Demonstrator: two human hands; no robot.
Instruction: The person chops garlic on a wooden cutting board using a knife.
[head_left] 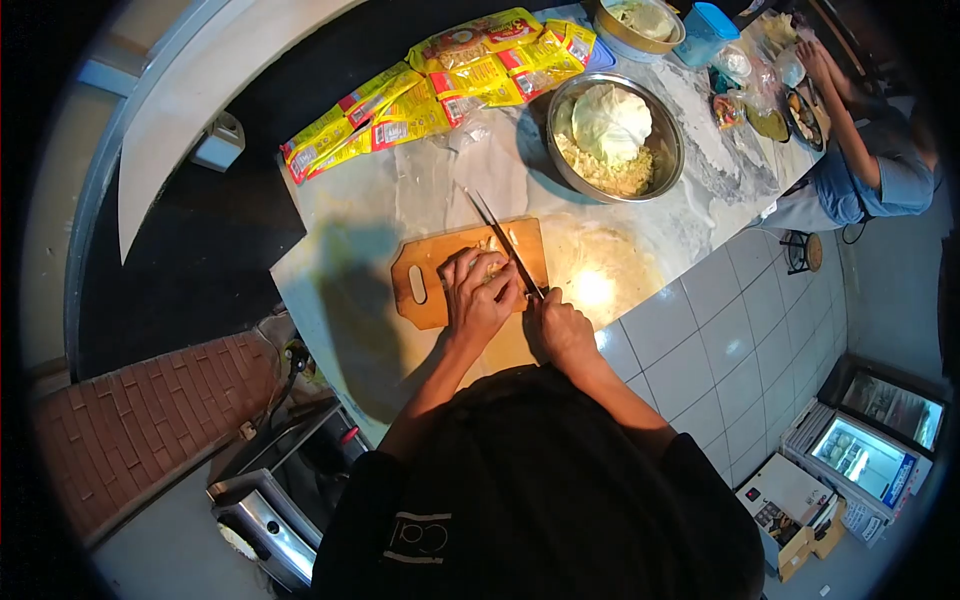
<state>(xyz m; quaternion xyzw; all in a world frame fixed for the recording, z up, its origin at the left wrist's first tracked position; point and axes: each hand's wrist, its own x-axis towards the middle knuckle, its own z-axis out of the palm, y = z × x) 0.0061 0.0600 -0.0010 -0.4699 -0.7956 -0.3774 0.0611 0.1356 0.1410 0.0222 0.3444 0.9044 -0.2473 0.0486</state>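
My right hand [563, 328] is wrapped round the handle of a long knife [506, 243], whose blade points up and to the left across a wooden cutting board [434, 256]. On the board my left hand [482, 292] has its fingers curled over a small pale piece of food [492, 262], right beside the blade; the fingers hide most of it. Behind the board stands a metal bowl [675, 150] holding a pale cabbage-like head [611, 122] on top of shredded pieces [625, 174].
Yellow packets [436, 90] lie along the counter's back edge. A second bowl [640, 45] and a blue container [706, 36] stand farther back. At the right, another person [860, 170] in blue reaches over bags and dishes. A fridge [866, 452] is lower right.
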